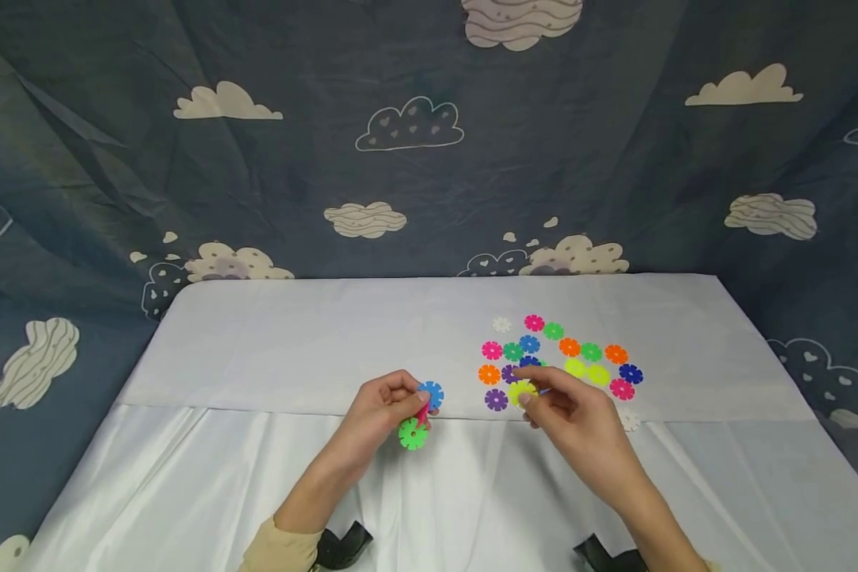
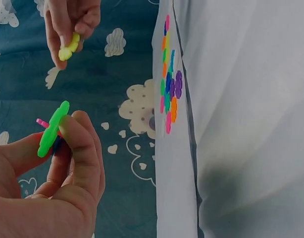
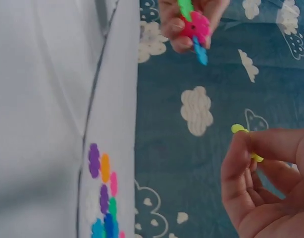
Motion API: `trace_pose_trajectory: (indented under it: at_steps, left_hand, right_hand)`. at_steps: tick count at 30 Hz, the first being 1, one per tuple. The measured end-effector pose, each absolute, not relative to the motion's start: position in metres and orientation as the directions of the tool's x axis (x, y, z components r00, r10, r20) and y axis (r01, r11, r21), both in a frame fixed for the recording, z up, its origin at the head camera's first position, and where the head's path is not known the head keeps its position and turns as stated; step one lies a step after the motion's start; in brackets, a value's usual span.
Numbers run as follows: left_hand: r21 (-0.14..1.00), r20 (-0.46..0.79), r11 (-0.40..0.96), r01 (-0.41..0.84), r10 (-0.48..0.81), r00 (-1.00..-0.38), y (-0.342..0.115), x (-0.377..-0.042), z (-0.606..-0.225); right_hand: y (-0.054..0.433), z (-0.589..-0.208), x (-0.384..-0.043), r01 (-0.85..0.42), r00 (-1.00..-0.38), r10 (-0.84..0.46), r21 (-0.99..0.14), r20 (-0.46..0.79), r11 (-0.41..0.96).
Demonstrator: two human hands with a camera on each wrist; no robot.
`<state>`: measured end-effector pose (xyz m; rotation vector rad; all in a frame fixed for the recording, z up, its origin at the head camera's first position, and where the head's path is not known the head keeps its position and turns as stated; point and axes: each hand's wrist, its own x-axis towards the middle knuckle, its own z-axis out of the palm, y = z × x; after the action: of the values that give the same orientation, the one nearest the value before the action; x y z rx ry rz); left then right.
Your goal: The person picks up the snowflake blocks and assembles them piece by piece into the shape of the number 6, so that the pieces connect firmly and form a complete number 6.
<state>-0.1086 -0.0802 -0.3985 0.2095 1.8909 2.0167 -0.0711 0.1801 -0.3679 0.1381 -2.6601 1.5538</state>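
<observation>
Head view first: where would you expect trouble?

At the joins of the cluster in the left hand (image 1: 389, 405). Its green disc (image 1: 412, 434), pink disc (image 1: 422, 412) and blue disc (image 1: 433, 396) look slotted together, so a hard squeeze or twist could loosen a slot. I'd watch the green one, jutting out at about five o'clock from that hand.

And the right hand (image 1: 575, 405)?

It pinches a single yellow disc (image 1: 520, 392). Such a thin piece offers little to hold, so a slanted push might spin it free, perhaps onto the loose discs (image 1: 591, 352) lying around twelve o'clock from that hand.

How do the pieces sit against the fingers?

On the left, thumb and fingers are curled in on the cluster, nearly closed, with the blue disc poking past the tips towards three o'clock. Exactly which disc bears the grip I cannot tell.

On the right?

Thumb and finger are almost together, just the yellow disc between them, at nine o'clock from the hand. Part of its edge shows beyond the fingertips. It lies at three o'clock from the cluster, well apart from it.
</observation>
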Motion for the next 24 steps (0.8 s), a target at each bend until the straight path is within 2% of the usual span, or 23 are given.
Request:
trace_pose_trajectory:
  at_steps: [6, 12, 24]
  left_hand:
    - [0.986, -0.141, -0.022, -0.163, 0.390, -0.910, -0.077, -0.105, -0.398]
    - [0.981, -0.161, -0.027, -0.191, 0.424, -0.891, -0.075, -0.101, -0.396]
    - [0.964, -0.202, -0.056, -0.260, 0.480, -0.854, -0.066, -0.100, -0.401]
  right_hand:
    - [0.168, -0.380, -0.071, -0.143, -0.989, -0.020, -0.934, 0.145, 0.327]
    - [0.157, -0.393, -0.071, -0.139, -0.989, -0.066, -0.977, 0.130, 0.159]
    - [0.144, -0.404, -0.069, -0.186, -0.980, -0.091, -0.981, 0.180, 0.062]
